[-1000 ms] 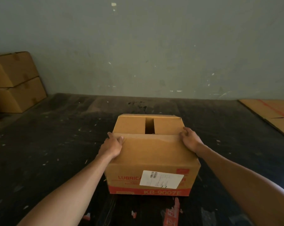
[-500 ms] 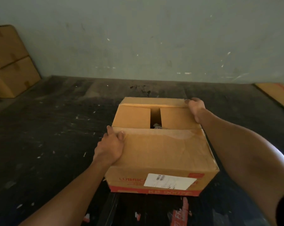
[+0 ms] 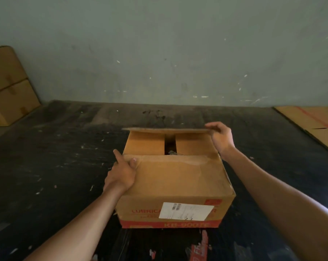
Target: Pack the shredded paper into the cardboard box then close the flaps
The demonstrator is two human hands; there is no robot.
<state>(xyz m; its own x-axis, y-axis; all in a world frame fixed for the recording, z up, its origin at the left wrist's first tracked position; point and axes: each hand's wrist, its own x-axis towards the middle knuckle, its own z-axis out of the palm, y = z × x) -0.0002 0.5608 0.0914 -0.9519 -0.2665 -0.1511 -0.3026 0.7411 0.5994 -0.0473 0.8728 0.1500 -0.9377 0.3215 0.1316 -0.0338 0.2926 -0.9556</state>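
Observation:
A brown cardboard box (image 3: 175, 187) with red print and a white label stands on the dark floor in front of me. Its two side flaps are folded in with a narrow gap between them, where a bit of shredded paper (image 3: 171, 152) shows. The near flap lies flat over the top, and my left hand (image 3: 122, 172) presses on its left corner. My right hand (image 3: 218, 137) grips the right end of the far flap (image 3: 165, 130), which is lifted to about level, edge-on to me.
Two stacked cardboard boxes (image 3: 7, 85) stand at the far left against the grey-green wall. Flattened cardboard (image 3: 316, 123) lies on the floor at the right. Small paper scraps dot the dark floor. A red-printed strip (image 3: 200, 247) lies near my feet.
My right hand left the near flap's right corner, reached to the back of the box and raised the far flap. My left hand stayed on the near flap.

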